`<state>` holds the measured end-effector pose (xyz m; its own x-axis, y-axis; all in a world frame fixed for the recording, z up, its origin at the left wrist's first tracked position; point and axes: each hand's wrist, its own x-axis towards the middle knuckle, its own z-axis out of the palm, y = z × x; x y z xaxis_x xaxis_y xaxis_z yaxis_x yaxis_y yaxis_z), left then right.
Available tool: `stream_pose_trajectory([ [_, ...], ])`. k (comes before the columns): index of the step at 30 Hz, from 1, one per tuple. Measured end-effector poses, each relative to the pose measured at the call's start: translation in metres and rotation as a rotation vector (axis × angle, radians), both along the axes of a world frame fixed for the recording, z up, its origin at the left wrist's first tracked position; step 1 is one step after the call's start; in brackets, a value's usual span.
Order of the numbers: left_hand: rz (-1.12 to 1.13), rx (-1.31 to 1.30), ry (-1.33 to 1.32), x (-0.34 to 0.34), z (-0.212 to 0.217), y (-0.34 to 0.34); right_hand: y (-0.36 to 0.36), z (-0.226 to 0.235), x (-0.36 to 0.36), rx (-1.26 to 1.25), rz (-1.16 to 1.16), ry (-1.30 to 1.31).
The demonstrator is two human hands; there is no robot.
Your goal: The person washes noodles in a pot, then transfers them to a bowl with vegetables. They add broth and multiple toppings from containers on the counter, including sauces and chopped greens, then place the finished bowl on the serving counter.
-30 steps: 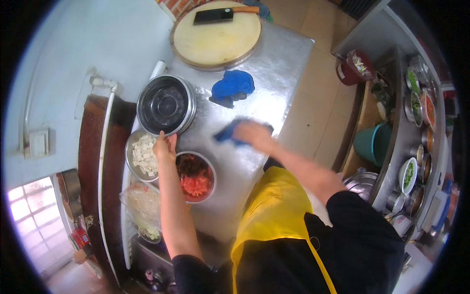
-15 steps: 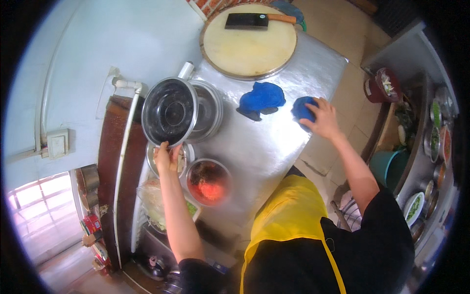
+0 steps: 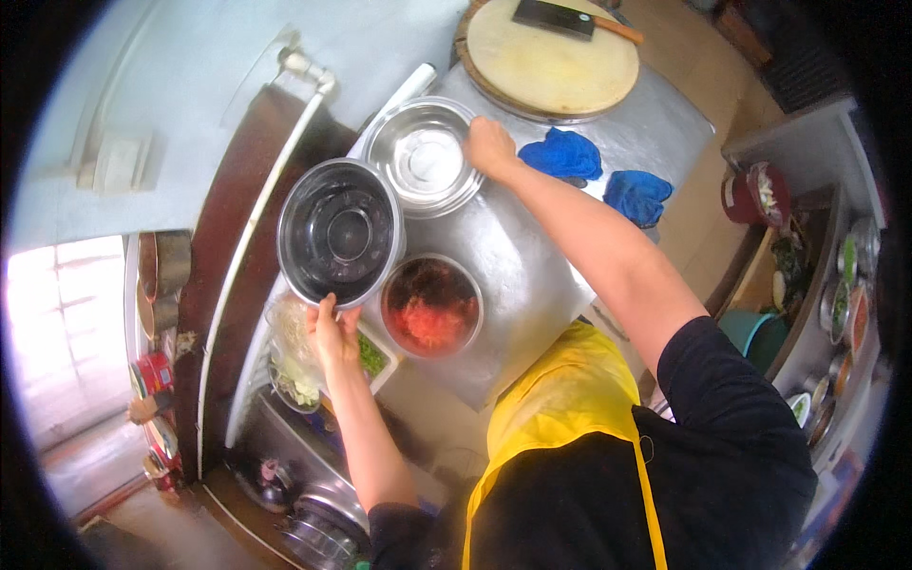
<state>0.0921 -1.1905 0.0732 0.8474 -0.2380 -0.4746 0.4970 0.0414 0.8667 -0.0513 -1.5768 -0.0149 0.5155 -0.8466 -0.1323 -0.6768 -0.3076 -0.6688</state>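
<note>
My left hand (image 3: pixel 334 334) pinches the near rim of a dark-looking round metal basin (image 3: pixel 318 242), tilted so its hollow faces me. Beyond it, to the right, a stack of shiny steel basins (image 3: pixel 399 157) stands on the steel table (image 3: pixel 513 256). My right hand (image 3: pixel 489 149) is closed at the right rim of that stack; its fingertips are partly hidden. A round bowl (image 3: pixel 481 309) of red and dark brown food stands near my left hand. Two crumpled blue cloths or gloves, one farther (image 3: pixel 562 155) and one nearer (image 3: pixel 636 197), lie right of my right hand.
A round chopping board (image 3: pixel 560 66) carries a cleaver (image 3: pixel 554 17) at the far end. A white pipe (image 3: pixel 249 252) runs along the left wall. A tray of greens (image 3: pixel 380 366) sits by my left forearm. At right are a red bucket (image 3: pixel 746 199) and a teal tub (image 3: pixel 755 332).
My right hand has left the nearer blue cloth or glove and moved left to the steel basins. My left hand still holds the dark basin. The view has shifted.
</note>
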Motion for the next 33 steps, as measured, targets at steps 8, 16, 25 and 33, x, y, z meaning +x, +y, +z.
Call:
stream_pose_trajectory([
  [8, 0.170, -0.106, -0.107, -0.004, 0.017, 0.075, -0.003, 0.009, 0.010, -0.072, -0.059, 0.116],
  [16, 0.346, -0.081, -0.144, -0.001, 0.012, 0.126, -0.009, 0.003, 0.016, -0.115, -0.058, 0.159],
  [25, 0.353, -0.010, -0.082, -0.011, 0.009, 0.095, -0.016, 0.022, 0.007, -0.169, -0.041, 0.116],
  [33, 0.273, -0.167, -0.094, -0.025, 0.005, 0.069, -0.031, 0.002, 0.030, -0.075, -0.082, 0.222],
])
